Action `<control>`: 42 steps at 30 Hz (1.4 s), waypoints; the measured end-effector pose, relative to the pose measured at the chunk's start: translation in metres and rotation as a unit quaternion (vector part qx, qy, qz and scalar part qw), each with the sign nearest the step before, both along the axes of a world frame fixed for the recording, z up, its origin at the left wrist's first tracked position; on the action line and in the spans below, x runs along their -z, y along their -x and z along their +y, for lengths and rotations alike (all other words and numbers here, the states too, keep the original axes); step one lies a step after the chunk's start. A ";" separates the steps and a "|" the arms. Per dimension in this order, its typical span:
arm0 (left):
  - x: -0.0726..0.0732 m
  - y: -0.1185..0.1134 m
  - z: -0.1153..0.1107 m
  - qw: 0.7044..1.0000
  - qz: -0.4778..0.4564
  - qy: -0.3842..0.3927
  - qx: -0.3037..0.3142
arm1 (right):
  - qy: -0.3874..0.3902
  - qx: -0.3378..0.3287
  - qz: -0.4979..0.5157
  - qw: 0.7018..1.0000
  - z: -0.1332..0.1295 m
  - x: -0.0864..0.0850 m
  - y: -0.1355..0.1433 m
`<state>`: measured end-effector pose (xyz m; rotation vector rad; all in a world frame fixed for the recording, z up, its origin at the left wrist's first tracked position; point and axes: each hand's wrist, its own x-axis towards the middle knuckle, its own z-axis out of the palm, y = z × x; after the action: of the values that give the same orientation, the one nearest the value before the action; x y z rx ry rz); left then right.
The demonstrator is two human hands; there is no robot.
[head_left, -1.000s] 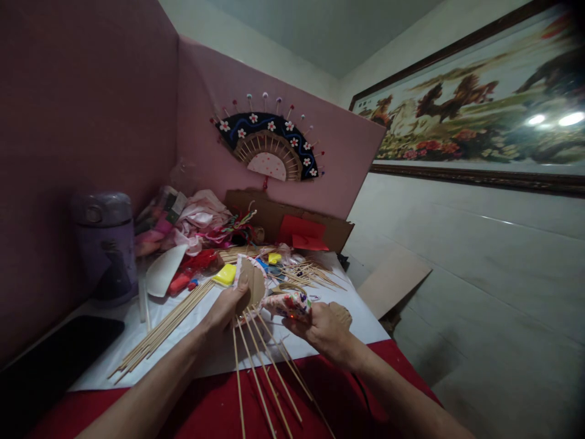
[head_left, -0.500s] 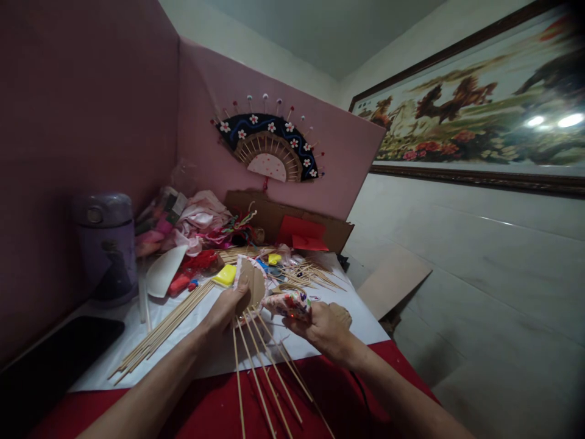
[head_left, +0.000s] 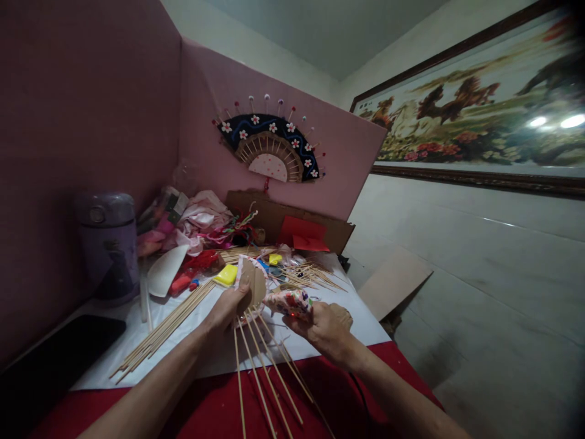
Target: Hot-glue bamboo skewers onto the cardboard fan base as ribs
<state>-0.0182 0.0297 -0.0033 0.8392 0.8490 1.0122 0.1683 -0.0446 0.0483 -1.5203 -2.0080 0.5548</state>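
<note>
My left hand point(head_left: 233, 302) grips a half-round piece of cardboard point(head_left: 256, 283) with white and pink trim on its edge. Several thin bamboo skewers point(head_left: 265, 375) fan out from the cardboard toward me, over the table's front. In my right hand point(head_left: 326, 332) is a glue gun point(head_left: 292, 303) with a flowery pattern and a small red light. Its nozzle end points left, close to the cardboard's straight edge where the skewers meet it. Whether the tip touches cannot be made out.
Loose skewers point(head_left: 164, 329) lie left on white paper point(head_left: 201, 360). A purple bottle point(head_left: 107, 250) and a black phone-like slab point(head_left: 68, 353) are at left. Behind are yellow clay packs point(head_left: 226, 275), pink cloth point(head_left: 205, 213) and red card point(head_left: 301, 231). A decorated fan point(head_left: 274, 146) hangs on the pink board.
Almost nothing differs. The whole view has shifted very slightly; both hands keep the same hold on the cardboard and the glue gun.
</note>
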 end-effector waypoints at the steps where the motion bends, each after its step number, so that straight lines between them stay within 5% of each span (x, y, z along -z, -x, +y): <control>1: 0.000 0.000 0.000 1.000 0.002 0.001 0.003 | 0.004 -0.011 0.010 1.000 0.000 0.001 0.001; 7: 0.000 0.000 0.000 1.000 0.002 0.001 0.000 | -0.008 -0.054 0.030 0.998 0.003 0.005 0.006; 42: -0.005 -0.001 -0.003 1.000 -0.004 -0.001 0.011 | -0.014 -0.002 -0.002 1.000 0.005 0.006 0.001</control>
<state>-0.0173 0.0269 0.0017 0.8432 0.8298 0.9958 0.1671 -0.0392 0.0424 -1.5024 -2.0130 0.5229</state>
